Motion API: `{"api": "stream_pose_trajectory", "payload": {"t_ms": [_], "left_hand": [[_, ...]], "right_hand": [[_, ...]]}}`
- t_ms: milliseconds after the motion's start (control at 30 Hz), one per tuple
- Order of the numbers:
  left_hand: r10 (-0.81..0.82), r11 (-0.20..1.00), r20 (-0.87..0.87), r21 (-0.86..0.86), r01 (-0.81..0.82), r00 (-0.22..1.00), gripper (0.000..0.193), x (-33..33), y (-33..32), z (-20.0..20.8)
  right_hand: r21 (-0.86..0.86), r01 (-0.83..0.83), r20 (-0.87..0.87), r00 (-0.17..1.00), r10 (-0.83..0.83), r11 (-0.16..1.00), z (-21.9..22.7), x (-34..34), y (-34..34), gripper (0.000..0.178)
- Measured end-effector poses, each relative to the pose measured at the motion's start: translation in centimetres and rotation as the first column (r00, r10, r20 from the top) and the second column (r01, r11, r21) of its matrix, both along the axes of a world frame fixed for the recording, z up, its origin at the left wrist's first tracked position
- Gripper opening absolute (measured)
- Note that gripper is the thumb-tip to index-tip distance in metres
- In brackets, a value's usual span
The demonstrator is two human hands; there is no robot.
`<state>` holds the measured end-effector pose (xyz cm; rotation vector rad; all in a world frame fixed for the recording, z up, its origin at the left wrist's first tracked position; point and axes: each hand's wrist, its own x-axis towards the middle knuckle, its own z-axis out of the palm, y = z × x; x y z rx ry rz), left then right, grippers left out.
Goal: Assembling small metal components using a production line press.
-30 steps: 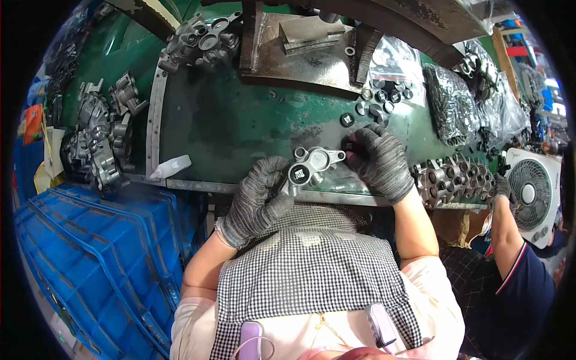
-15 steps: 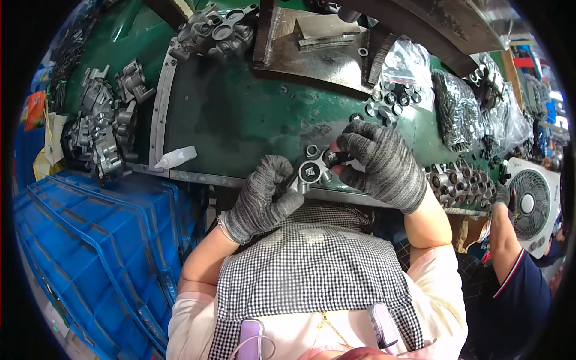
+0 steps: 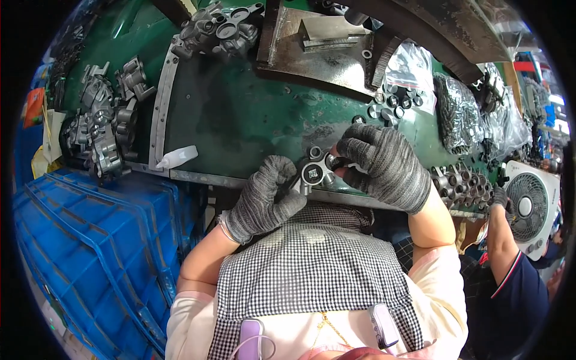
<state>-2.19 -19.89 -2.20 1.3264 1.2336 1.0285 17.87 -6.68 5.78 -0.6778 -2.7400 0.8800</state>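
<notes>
A grey cast-metal part (image 3: 305, 187) with round ports is in my left hand (image 3: 261, 197), its gloved fingers and thumb closed about the part's left end. One port carries a round black cap (image 3: 312, 174) with a pale printed mark. My right hand (image 3: 384, 168), also in a grey knit glove, pinches a small dark cap beside the right-hand port; its fingers hide most of that piece. I cannot tell whether the cap touches the port. The part is held over the front edge of the green bench (image 3: 234, 144).
Loose round caps (image 3: 393, 102) lie to the right, near a steel fixture (image 3: 318, 54). Metal castings are heaped at left (image 3: 102, 120), behind (image 3: 222, 30) and at right (image 3: 462, 183). A white squeeze bottle (image 3: 178, 157), blue crates (image 3: 90, 240), a fan (image 3: 528, 204) and a co-worker's arm (image 3: 503, 234) surround me.
The small cap at my right fingers has turned, so its printed face no longer shows and more of the right-hand port is visible. My left hand keeps its hold on the casting.
</notes>
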Motion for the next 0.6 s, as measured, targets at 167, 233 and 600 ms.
{"api": "stream_pose_trajectory", "payload": {"t_ms": [167,233,600], "left_hand": [[0.005,1.0,-0.01,-0.012,-0.005,1.0,0.04,0.02,-0.13,-0.3],[0.006,1.0,0.001,-0.024,-0.005,1.0,0.041,0.06,-0.14,-0.34],[0.007,1.0,-0.022,0.016,-0.007,1.0,0.039,0.02,-0.02,-0.23]], "right_hand": [[0.031,0.01,-0.005,1.0,-0.009,0.999,-0.18,0.06,-0.12,0.031],[0.044,0.017,-0.026,1.0,-0.016,0.999,-0.27,0.09,-0.22,0.031],[0.122,0.004,-0.058,0.998,0.003,0.992,-0.72,0.47,0.0,0.03]]}}
